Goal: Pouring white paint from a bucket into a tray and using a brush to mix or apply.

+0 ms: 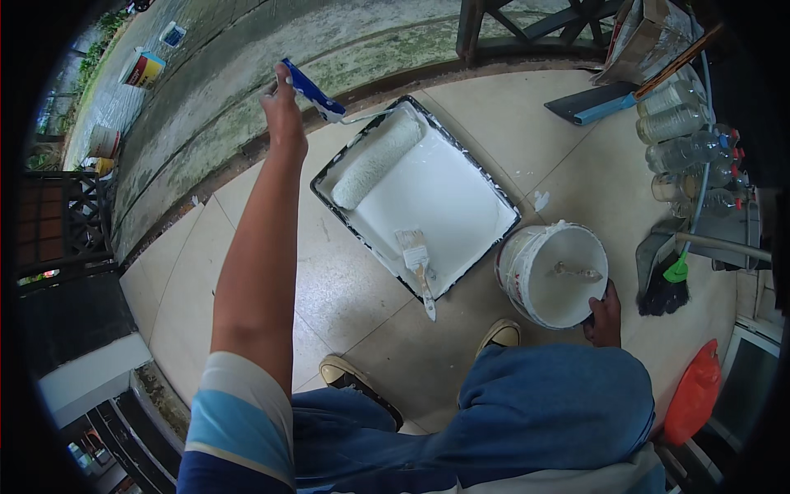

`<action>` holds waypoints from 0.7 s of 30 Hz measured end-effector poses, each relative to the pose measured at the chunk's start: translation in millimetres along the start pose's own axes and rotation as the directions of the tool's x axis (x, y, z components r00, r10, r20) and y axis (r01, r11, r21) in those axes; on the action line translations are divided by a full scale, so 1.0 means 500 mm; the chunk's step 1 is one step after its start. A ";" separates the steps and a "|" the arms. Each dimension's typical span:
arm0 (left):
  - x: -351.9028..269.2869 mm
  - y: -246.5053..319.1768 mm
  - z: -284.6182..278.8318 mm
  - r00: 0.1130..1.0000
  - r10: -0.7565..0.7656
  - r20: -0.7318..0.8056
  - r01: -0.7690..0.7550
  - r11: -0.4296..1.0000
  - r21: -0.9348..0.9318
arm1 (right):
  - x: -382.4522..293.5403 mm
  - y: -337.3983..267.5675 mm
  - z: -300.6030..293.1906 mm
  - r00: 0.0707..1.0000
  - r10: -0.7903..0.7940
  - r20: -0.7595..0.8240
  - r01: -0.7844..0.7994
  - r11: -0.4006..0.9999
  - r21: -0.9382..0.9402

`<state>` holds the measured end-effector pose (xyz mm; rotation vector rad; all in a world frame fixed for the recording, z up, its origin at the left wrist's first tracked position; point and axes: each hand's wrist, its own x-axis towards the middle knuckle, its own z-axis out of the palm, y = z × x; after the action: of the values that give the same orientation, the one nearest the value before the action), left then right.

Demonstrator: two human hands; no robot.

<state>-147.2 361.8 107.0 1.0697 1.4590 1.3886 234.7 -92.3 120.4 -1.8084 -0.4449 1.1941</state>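
Observation:
My left hand (284,117) grips the blue handle (315,92) of a paint roller. Its fluffy roller sleeve (378,163), coated in white, lies across the far left end of a black-rimmed paint tray (472,162). White paint covers the tray's inside. A flat paintbrush (415,256) rests over the near edge, bristles in the tray and handle sticking out. My right hand (606,316) holds the near right side of a white plastic bucket (524,265), which leans with its mouth towards me. Inside the bucket, a small paint-smeared object (578,272) is visible, its kind unclear.
Tiles (364,321) bear white paint spots beyond the bucket. To the right are a blue-edged dustpan (592,108), several plastic bottles (685,148), a broom (666,290) and a red plastic bag (694,395). A cardboard box (648,40) stands far right. Paint pails (143,69) stand outside.

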 end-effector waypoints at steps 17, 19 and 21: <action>-0.151 0.134 0.074 0.978 0.054 0.201 0.049 0.879 -0.473 | -0.010 -0.029 0.002 0.998 0.046 0.048 -0.041 0.994 -0.098; -0.165 0.159 0.080 0.965 0.135 0.225 -0.024 0.900 -0.436 | -0.011 -0.031 0.004 0.998 0.044 0.052 -0.039 0.995 -0.089; -0.184 0.181 0.090 0.958 0.168 0.234 -0.068 0.921 -0.383 | -0.010 -0.025 0.002 0.999 0.029 0.043 -0.026 0.996 -0.086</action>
<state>-74.7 288.7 197.0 1.0595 0.9055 1.4710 233.7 -88.6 133.5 -1.8693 -0.5049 1.2530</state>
